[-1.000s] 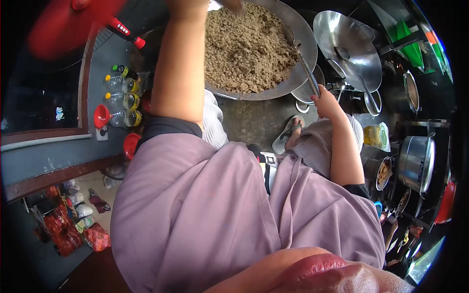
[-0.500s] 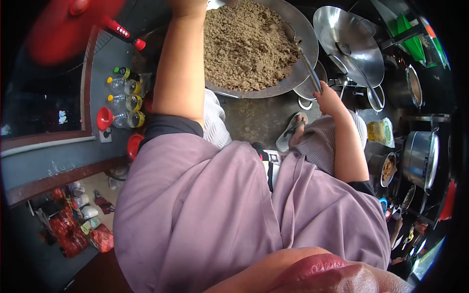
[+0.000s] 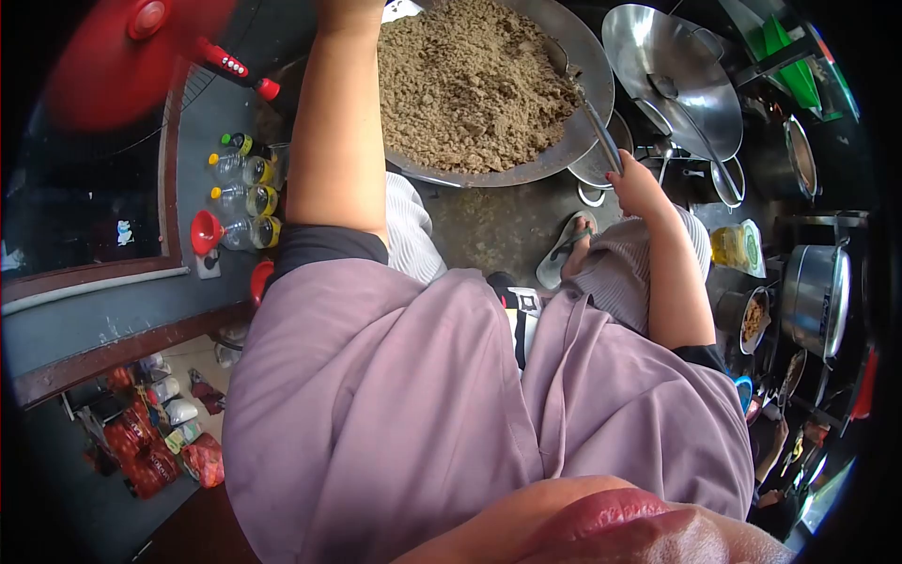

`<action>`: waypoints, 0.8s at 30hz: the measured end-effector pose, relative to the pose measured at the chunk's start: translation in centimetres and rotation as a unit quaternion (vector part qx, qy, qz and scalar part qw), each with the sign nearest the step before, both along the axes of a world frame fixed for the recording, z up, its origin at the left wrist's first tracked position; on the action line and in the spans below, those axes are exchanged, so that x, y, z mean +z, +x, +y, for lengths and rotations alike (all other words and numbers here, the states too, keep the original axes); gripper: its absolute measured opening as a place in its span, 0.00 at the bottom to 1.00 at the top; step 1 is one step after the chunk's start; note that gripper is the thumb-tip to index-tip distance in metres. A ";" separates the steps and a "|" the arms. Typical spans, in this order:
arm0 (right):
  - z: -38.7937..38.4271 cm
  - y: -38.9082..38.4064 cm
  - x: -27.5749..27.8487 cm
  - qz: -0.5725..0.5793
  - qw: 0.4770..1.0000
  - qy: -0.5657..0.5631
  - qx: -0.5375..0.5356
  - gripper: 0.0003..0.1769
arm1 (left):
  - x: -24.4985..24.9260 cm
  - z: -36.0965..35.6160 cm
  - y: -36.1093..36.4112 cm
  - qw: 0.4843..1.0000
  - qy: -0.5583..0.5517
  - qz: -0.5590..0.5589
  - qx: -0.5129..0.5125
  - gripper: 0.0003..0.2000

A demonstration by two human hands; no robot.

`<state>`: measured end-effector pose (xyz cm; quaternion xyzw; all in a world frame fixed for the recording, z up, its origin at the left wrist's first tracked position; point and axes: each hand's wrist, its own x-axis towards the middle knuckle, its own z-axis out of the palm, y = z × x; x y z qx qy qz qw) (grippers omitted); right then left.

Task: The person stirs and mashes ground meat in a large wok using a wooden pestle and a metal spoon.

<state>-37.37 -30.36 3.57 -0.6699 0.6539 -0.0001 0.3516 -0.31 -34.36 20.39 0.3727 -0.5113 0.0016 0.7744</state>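
A wide steel wok heaped with brown crumbly food sits at the top centre. My right hand is closed around the long metal handle of a ladle, whose bowl rests against the food at the wok's right rim. My left arm stretches up along the wok's left side. My left hand is cut off by the top edge beside a pale object, so its grip is hidden. My purple shirt fills the lower half of the view.
An empty steel wok stands right of the full one, with pots and bowls further right. Plastic bottles and a red funnel line the left ledge under a red fan. A sandalled foot rests on the floor.
My right hand has drifted slightly right and up with the ladle handle. My left arm has shifted a little to the left. The wok sits slightly more to the left in view.
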 end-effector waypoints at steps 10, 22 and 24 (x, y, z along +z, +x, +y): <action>0.1 0.1 0.2 0.017 1.000 -0.008 0.012 0.33 | -6.1 -3.4 1.0 0.986 0.093 0.091 0.106 0.16; 0.4 0.5 0.8 0.046 0.998 -0.015 0.029 0.33 | -9.6 -5.5 1.5 0.980 0.169 0.091 0.046 0.10; 0.2 0.6 1.1 0.034 0.999 -0.005 0.021 0.33 | -3.7 -2.3 -0.8 0.993 0.095 0.068 -0.013 0.09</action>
